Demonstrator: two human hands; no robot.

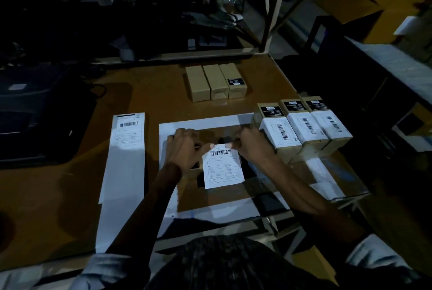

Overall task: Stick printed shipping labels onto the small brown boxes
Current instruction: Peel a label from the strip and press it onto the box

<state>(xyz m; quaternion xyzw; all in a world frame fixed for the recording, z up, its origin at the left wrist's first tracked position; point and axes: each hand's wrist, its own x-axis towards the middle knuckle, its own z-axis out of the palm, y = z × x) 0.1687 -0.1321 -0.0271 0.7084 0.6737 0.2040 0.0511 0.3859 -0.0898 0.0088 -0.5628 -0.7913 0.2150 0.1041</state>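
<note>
A white shipping label [223, 167] with a barcode lies over a small brown box [253, 185] in the middle of the table. My left hand [184, 147] pinches the label's top left corner and my right hand [251, 143] pinches its top right corner. Most of the box is hidden under the label and my hands. Three labelled brown boxes [304, 128] stand in a row just right of my right hand. Three brown boxes without white labels [216, 82] sit side by side farther back. A backing strip [126, 168] with one more label at its top lies to the left.
A white-bordered sheet [205, 123] lies under the work area on the brown table [65, 184]. A dark printer-like machine [35, 112] stands at the left. Metal shelving [268, 20] and clutter fill the dark back. More boxes lie at the far right.
</note>
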